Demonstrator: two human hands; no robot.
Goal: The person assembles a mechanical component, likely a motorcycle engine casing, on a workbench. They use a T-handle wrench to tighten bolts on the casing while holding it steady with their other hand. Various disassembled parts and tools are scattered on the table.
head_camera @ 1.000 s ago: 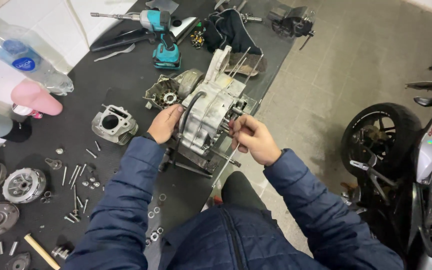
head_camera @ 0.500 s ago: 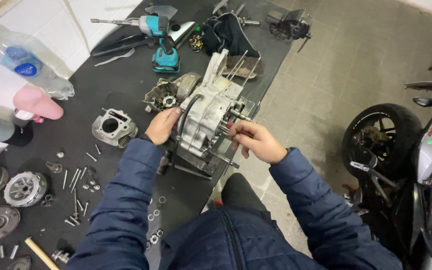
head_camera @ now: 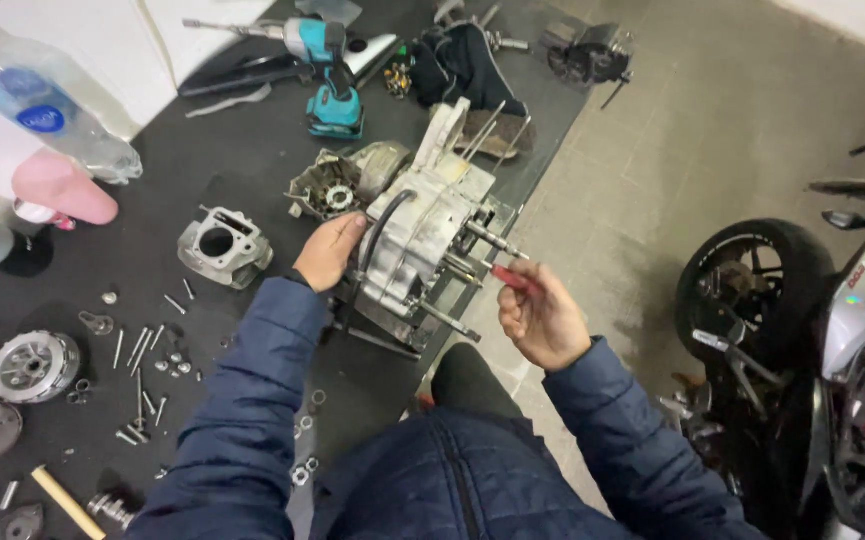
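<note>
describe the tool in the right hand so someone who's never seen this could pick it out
Start at the grey engine crankcase standing at the edge of the black mat, steadied by the left hand. Just to its right, the right hand pinches a small red-handled tool, its tip pointing at the studs. It is the only red thing near the case; the cordless drill farther up is teal.

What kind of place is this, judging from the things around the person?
Probably a motorcycle repair workshop: an engine case stands on a dark mat strewn with bolts, a cordless drill lies nearby, and a motorcycle is parked beside it.
</note>
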